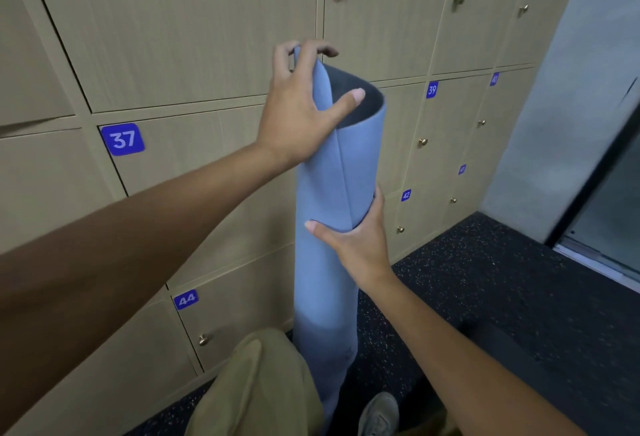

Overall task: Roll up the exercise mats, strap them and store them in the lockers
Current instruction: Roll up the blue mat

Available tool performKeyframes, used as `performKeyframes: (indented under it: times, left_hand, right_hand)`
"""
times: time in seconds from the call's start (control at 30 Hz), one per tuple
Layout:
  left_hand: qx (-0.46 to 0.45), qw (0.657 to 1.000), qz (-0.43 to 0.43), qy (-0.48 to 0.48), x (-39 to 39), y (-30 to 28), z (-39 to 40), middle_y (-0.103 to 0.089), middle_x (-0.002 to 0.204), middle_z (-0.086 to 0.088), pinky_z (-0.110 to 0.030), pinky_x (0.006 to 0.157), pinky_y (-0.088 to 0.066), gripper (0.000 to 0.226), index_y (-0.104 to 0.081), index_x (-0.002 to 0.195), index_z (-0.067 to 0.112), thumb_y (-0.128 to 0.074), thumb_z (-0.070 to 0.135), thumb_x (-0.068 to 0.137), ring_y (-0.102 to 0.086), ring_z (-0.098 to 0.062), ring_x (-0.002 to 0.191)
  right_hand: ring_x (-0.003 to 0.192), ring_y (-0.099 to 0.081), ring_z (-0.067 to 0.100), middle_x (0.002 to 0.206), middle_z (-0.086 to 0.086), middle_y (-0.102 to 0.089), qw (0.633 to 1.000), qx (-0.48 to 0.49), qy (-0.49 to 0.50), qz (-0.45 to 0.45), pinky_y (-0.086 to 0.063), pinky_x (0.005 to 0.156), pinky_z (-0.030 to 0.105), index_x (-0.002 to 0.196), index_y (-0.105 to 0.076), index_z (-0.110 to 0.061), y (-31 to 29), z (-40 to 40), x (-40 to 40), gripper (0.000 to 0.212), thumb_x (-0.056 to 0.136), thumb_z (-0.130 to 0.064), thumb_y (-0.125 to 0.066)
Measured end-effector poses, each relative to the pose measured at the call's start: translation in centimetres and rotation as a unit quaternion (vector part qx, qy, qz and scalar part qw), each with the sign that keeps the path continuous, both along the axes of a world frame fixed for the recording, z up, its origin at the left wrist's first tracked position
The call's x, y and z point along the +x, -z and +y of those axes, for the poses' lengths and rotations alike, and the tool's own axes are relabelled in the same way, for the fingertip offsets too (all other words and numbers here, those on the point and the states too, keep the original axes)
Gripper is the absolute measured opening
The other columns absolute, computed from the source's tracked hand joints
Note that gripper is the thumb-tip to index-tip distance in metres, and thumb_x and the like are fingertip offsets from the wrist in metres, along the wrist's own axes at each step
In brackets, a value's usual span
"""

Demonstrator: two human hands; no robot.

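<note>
A blue exercise mat (322,280), loosely rolled with a dark grey inside, stands upright on the floor in front of the lockers. My left hand (298,106) grips the loose top edge of the roll, fingers over the rim and thumb pressed against the outer flap. My right hand (356,238) wraps around the middle of the roll from the right, thumb across the front. No strap is visible on the mat. The bottom end of the roll is partly hidden behind my knee.
Wooden lockers with brass knobs and blue number tags fill the wall: locker 37 (122,139), locker 44 (186,299), locker 39 (432,90). All doors in view are closed. Dark speckled rubber floor (502,280) lies to the right, a grey wall beyond. My trouser leg (263,383) and shoe (379,413) are below.
</note>
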State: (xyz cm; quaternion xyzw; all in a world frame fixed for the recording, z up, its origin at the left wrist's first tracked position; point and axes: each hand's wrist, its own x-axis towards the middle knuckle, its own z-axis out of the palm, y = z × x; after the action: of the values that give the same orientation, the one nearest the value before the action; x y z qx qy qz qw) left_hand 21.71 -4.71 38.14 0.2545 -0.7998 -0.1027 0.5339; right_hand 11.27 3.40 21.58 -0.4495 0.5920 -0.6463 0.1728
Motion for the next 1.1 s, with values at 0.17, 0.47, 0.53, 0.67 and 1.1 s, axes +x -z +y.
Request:
performKeyframes:
  times: [0.17,0.47,0.53,0.67,1.1]
  left_hand:
    - [0.012,1.000,-0.016,-0.007,0.5,2.0,0.4,-0.033,0.140,-0.003,-0.024,0.100,-0.045,0.057,-0.052,0.135,0.027,-0.072,0.049,0.086,-0.047,-0.014,0.126]
    - [0.022,0.994,-0.104,-0.019,2.5,4.4,-0.5,-0.049,0.117,0.001,-0.031,0.096,-0.047,0.053,-0.062,0.129,0.032,-0.060,0.065,0.087,-0.053,-0.015,0.113]
    - [0.036,0.989,-0.141,0.015,2.6,2.2,-1.3,-0.057,0.115,0.003,-0.022,0.093,-0.045,0.057,-0.067,0.122,0.032,-0.058,0.071,0.081,-0.056,-0.013,0.112]
    - [0.113,0.911,-0.384,0.099,2.3,-2.1,-2.8,-0.060,0.124,0.015,-0.034,0.109,-0.045,0.069,-0.067,0.124,0.042,-0.060,0.081,0.069,-0.058,-0.007,0.115]
    - [0.130,0.833,-0.523,0.128,0.8,0.7,-0.3,-0.047,0.151,0.016,-0.028,0.117,-0.028,0.082,-0.052,0.147,0.037,-0.053,0.074,0.074,-0.039,-0.006,0.140]
  right_hand:
    - [0.136,-0.046,0.003,0.148,-0.019,-0.044,0.999,0.033,-0.011,-0.005,-0.043,0.113,0.040,0.154,-0.020,-0.038,2.2,0.3,-0.1,0.130,0.050,-0.050,-0.097]
    - [0.128,-0.055,0.003,0.140,-0.019,-0.053,0.995,0.086,-0.050,-0.028,-0.049,0.107,0.041,0.145,-0.028,-0.044,6.9,1.9,-0.3,0.123,0.046,-0.045,-0.101]
    - [0.126,-0.057,0.003,0.138,-0.018,-0.056,0.992,0.095,-0.076,-0.029,-0.051,0.106,0.040,0.144,-0.030,-0.045,6.9,1.8,0.0,0.120,0.048,-0.041,-0.101]
    - [0.123,-0.060,0.004,0.135,-0.018,-0.058,0.987,0.107,-0.111,-0.038,-0.053,0.103,0.039,0.142,-0.031,-0.046,6.7,1.6,-0.2,0.115,0.053,-0.031,-0.102]
    - [0.126,-0.058,0.004,0.133,-0.020,-0.061,0.978,0.145,-0.144,-0.048,-0.048,0.109,0.041,0.144,-0.033,-0.036,10.3,3.1,-1.8,0.116,0.052,-0.018,-0.101]
